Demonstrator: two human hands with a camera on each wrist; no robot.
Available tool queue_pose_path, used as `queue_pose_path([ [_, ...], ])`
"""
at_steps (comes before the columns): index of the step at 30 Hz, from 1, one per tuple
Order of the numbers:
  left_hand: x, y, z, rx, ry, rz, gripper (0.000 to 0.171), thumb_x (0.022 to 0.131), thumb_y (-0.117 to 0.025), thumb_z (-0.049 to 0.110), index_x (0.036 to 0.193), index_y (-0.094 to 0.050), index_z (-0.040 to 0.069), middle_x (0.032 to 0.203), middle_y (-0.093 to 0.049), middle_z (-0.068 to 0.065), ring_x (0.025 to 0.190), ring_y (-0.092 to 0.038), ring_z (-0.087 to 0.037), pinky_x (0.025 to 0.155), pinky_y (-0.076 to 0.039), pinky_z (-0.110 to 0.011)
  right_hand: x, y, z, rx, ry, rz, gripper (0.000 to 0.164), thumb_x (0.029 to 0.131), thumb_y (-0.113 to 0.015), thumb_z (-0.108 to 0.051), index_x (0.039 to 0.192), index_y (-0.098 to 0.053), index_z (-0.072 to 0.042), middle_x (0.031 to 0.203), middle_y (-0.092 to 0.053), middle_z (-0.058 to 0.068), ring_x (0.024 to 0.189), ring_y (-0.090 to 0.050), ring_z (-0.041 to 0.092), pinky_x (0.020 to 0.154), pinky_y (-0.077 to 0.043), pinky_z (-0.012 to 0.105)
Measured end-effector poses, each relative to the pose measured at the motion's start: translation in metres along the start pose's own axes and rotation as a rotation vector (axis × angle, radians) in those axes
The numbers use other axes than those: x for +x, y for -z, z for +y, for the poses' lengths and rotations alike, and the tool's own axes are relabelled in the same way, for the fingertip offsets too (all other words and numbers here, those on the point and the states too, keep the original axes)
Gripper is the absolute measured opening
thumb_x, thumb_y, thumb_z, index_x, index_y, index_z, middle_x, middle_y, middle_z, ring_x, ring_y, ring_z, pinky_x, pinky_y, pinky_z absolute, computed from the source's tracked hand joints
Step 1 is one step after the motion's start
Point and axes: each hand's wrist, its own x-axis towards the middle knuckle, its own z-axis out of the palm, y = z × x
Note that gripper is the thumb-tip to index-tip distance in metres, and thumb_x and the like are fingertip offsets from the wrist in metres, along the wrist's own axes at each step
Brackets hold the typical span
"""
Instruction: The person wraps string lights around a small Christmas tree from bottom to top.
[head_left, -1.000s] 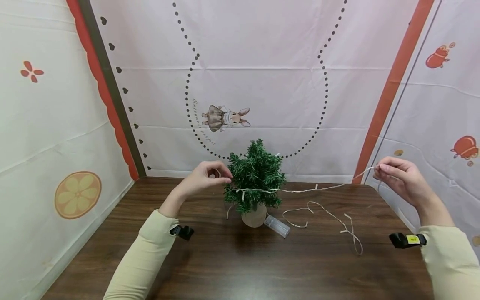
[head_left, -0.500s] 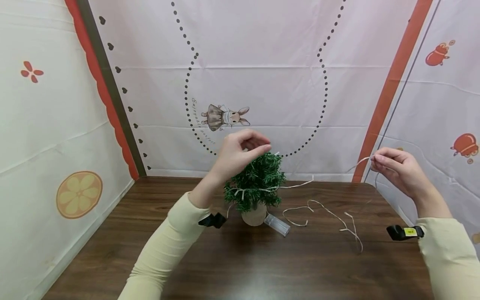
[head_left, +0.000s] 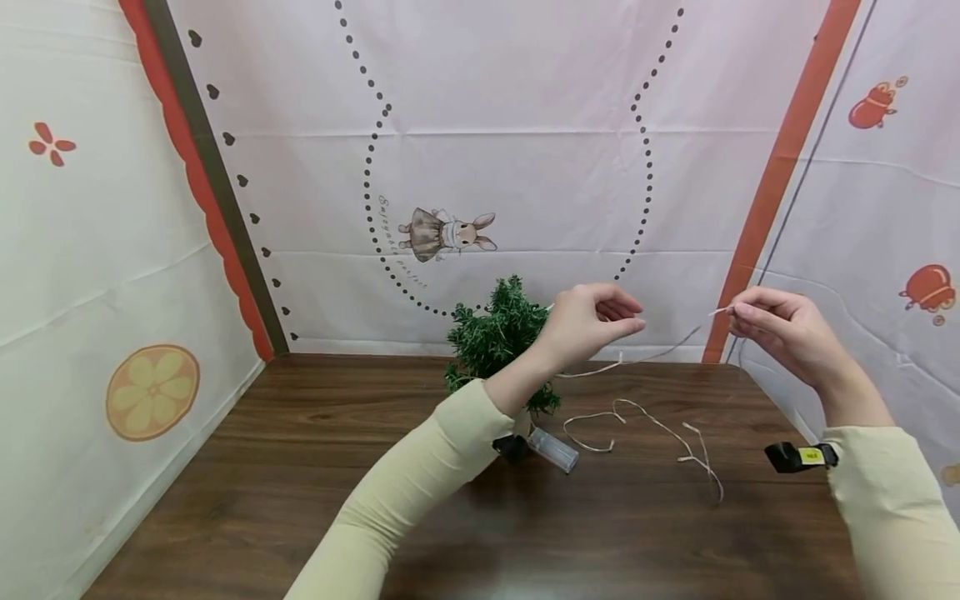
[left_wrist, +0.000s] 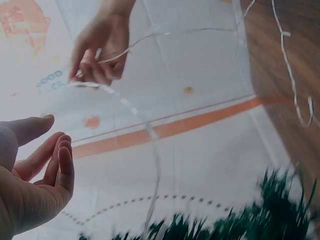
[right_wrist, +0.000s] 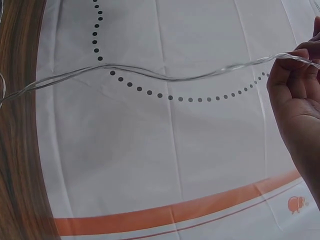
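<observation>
My right hand (head_left: 780,329) pinches a strand of pale string lights (head_left: 663,352) between thumb and fingers, above the table's right back corner. From there the strand sags left toward a small green artificial tree (head_left: 491,333). My left hand (head_left: 596,318) hovers in front of the tree's right side, fingers loosely bent and thumb apart, holding nothing. In the left wrist view, a gap separates the left hand (left_wrist: 42,175) from the strand (left_wrist: 154,132). The right wrist view has the right hand (right_wrist: 295,90) gripping the wire. My left forearm hides much of the lower tree and its pot.
A clear battery box (head_left: 553,450) lies beside the pot. The loose tail of the lights (head_left: 660,427) curls over the brown wooden table (head_left: 645,542), right of the box. Printed cloth (head_left: 525,192) hangs behind the table and along both sides.
My left hand has swung from the tree's left side, over its front, to its right. My right hand, still pinching the strand, has shifted slightly up and left. The strand has slackened.
</observation>
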Motion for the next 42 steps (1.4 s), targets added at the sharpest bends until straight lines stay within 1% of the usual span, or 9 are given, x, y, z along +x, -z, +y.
queue_pose_path([
  [8, 0.011, -0.030, 0.001, -0.049, 0.029, -0.059, 0.016, 0.084, -0.073, 0.017, 0.098, -0.073, 0.010, 0.085, -0.073, 0.001, 0.067, -0.060, 0.005, 0.064, -0.050, -0.011, 0.004, -0.002, 0.003, -0.023, -0.022, -0.006, 0.034, 0.095, -0.030, 0.016, 0.102, -0.062, 0.004, 0.092, -0.066, 0.002, 0.086, -0.063, 0.008, 0.080, -0.053, 0.020],
  [12, 0.014, -0.039, 0.002, -0.068, 0.059, -0.076, 0.017, 0.084, -0.073, 0.019, 0.099, -0.073, 0.011, 0.085, -0.074, 0.002, 0.066, -0.061, 0.007, 0.062, -0.051, -0.011, 0.007, -0.005, 0.007, -0.004, -0.023, -0.031, 0.036, 0.095, -0.030, 0.016, 0.102, -0.062, 0.002, 0.092, -0.065, 0.002, 0.086, -0.062, 0.008, 0.079, -0.052, 0.020],
  [17, 0.014, -0.044, 0.004, -0.083, 0.113, -0.057, 0.014, 0.085, -0.072, 0.023, 0.096, -0.074, 0.015, 0.082, -0.073, 0.007, 0.067, -0.061, 0.008, 0.062, -0.050, -0.011, 0.008, -0.009, 0.010, -0.020, -0.049, -0.052, 0.036, 0.095, -0.031, 0.016, 0.102, -0.063, 0.001, 0.091, -0.064, 0.001, 0.085, -0.061, 0.008, 0.077, -0.052, 0.020],
  [21, 0.015, -0.040, 0.005, -0.087, 0.097, -0.042, 0.009, 0.086, -0.071, 0.019, 0.090, -0.074, 0.012, 0.079, -0.072, 0.005, 0.064, -0.060, 0.005, 0.060, -0.049, -0.012, 0.008, -0.010, 0.012, -0.063, -0.071, -0.060, 0.035, 0.094, -0.032, 0.016, 0.101, -0.063, 0.001, 0.090, -0.064, 0.000, 0.081, -0.061, 0.008, 0.073, -0.052, 0.020],
  [25, 0.015, -0.030, 0.007, -0.060, 0.081, -0.039, 0.005, 0.087, -0.069, 0.016, 0.086, -0.072, 0.011, 0.075, -0.070, 0.003, 0.060, -0.058, 0.000, 0.057, -0.048, -0.013, 0.006, -0.008, 0.013, -0.102, -0.100, -0.071, 0.036, 0.094, -0.033, 0.016, 0.101, -0.064, -0.002, 0.092, -0.066, -0.002, 0.078, -0.060, 0.007, 0.069, -0.051, 0.020],
  [29, 0.015, -0.021, 0.005, -0.097, 0.120, -0.047, 0.005, 0.088, -0.068, 0.014, 0.085, -0.071, 0.010, 0.073, -0.069, -0.004, 0.058, -0.062, -0.009, 0.053, -0.049, -0.017, 0.001, -0.005, 0.014, -0.109, -0.119, -0.093, 0.036, 0.094, -0.032, 0.016, 0.101, -0.063, -0.002, 0.093, -0.066, -0.003, 0.079, -0.060, 0.006, 0.068, -0.050, 0.020],
  [32, 0.014, -0.016, 0.000, -0.130, 0.160, -0.045, 0.005, 0.088, -0.068, 0.012, 0.086, -0.070, 0.009, 0.074, -0.069, -0.007, 0.057, -0.064, -0.012, 0.051, -0.050, -0.018, -0.004, 0.000, 0.014, -0.093, -0.124, -0.097, 0.038, 0.094, -0.031, 0.016, 0.101, -0.063, -0.003, 0.095, -0.066, -0.004, 0.084, -0.063, 0.004, 0.073, -0.052, 0.018],
  [37, 0.014, -0.009, -0.004, -0.129, 0.208, 0.024, 0.005, 0.088, -0.067, 0.012, 0.087, -0.070, 0.008, 0.073, -0.069, -0.002, 0.058, -0.065, -0.011, 0.051, -0.050, -0.019, -0.013, 0.009, 0.014, -0.048, -0.118, -0.069, 0.040, 0.096, -0.029, 0.016, 0.105, -0.064, -0.003, 0.099, -0.067, -0.002, 0.091, -0.064, 0.005, 0.080, -0.053, 0.017],
  [42, 0.016, 0.003, -0.002, -0.207, 0.206, 0.093, 0.005, 0.089, -0.065, 0.006, 0.088, -0.067, 0.001, 0.078, -0.069, -0.014, 0.066, -0.069, -0.022, 0.059, -0.056, -0.021, -0.025, 0.021, 0.015, 0.006, -0.107, -0.045, 0.040, 0.096, -0.027, 0.016, 0.107, -0.063, 0.001, 0.099, -0.066, 0.001, 0.091, -0.064, 0.006, 0.081, -0.053, 0.018],
])
